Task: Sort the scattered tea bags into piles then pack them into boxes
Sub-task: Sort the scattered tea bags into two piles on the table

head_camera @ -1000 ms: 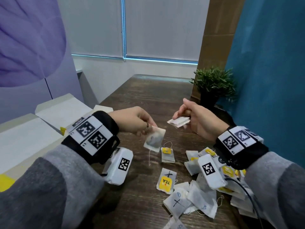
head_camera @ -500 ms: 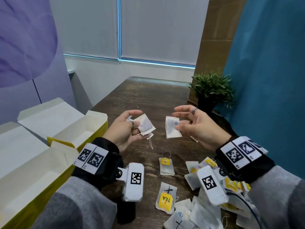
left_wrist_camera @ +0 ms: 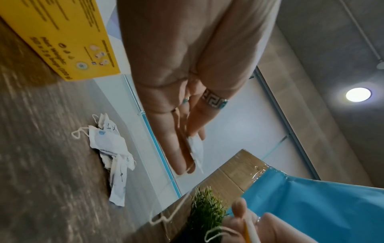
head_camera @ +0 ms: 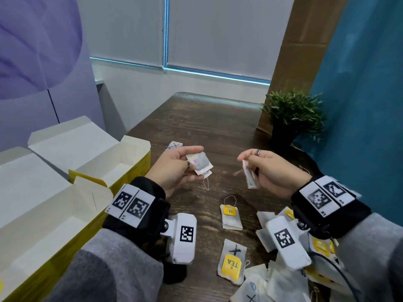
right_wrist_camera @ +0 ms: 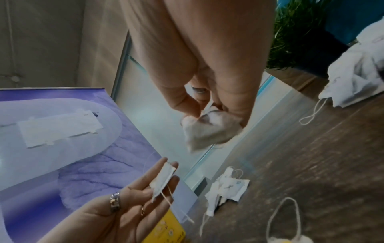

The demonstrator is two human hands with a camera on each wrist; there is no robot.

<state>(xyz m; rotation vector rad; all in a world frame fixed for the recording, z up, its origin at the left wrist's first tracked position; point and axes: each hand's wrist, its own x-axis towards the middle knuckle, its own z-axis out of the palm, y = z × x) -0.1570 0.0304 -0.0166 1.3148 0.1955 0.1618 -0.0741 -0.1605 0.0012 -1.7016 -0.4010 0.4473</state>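
Small white paper tea bag with a purple pen mark pinched between thumb and fingers of left hand, held face-up over dark wood-grain table, likely so the mark could be read for sorting. Second white paper tea bag clamped edge-on in curled fingers of right hand, string dangling; mark not readable from head view. Both bags lifted clear of the table, apart from each other. Small sorted pile of white marked tea bags lying beyond left hand, near open yellow cardboard box, probably started there to stay close to its box. Second open yellow box nearer, beside left sleeve. Unsorted heap of white and yellow-tagged tea bags under right wrist, two loose ones, and, just left of it. Potted green plant at far right table edge. Sorting judged early; packing not begun.
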